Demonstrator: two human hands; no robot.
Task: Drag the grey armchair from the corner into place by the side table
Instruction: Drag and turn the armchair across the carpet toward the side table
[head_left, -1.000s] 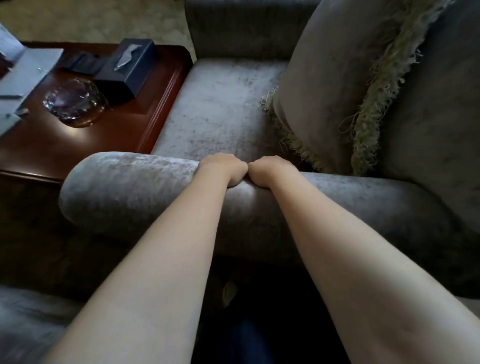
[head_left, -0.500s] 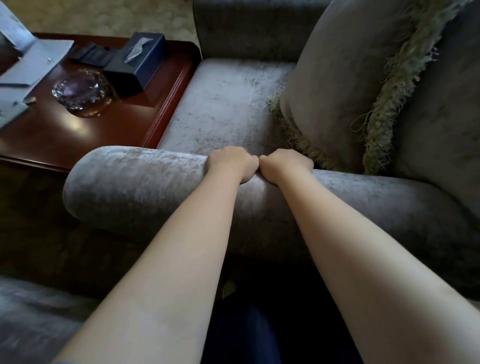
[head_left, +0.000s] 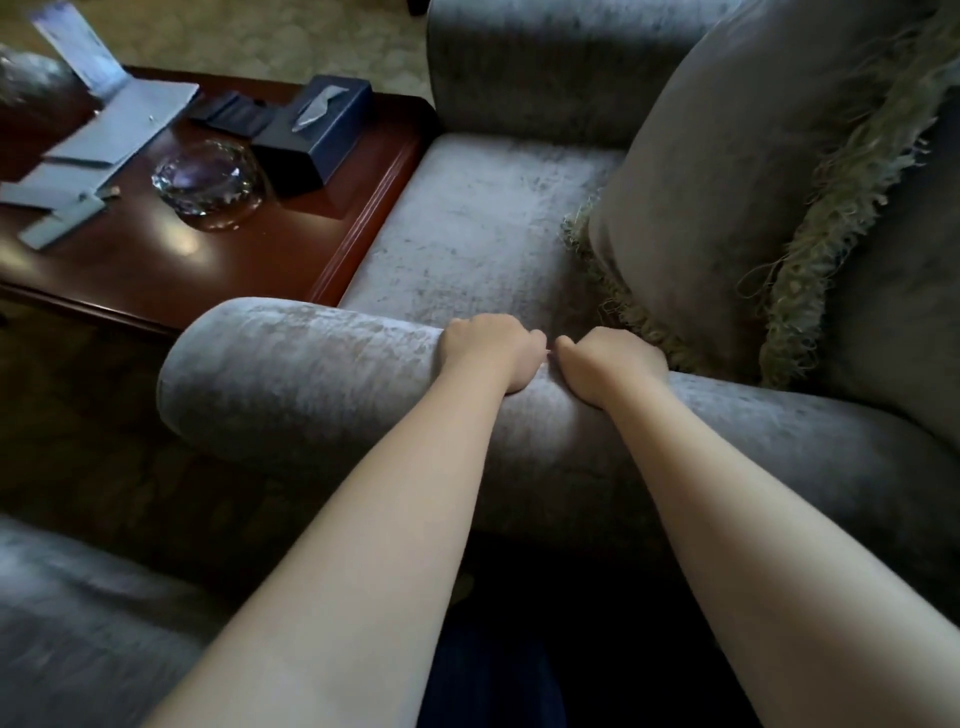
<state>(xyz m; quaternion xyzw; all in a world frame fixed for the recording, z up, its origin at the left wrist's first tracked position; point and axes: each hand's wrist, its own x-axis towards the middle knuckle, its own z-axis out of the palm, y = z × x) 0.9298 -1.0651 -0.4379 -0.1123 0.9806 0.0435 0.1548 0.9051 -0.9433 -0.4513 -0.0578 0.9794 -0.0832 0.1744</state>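
The grey armchair fills the middle and right of the head view, its near armrest running across in front of me. My left hand and my right hand sit side by side on top of that armrest, fingers curled over its far side and gripping it. A grey cushion with a fringed edge leans on the chair's back. The dark red wooden side table stands at the left, its corner touching or nearly touching the seat's front edge.
On the table lie a glass bowl, a dark blue tissue box, and several pale papers. Another grey upholstered piece shows at bottom left. Pale carpet lies beyond.
The armchair, table and my hands have shifted right and down in view as my head moved; more of the table's left side shows. Both hands keep their grip on the armrest.
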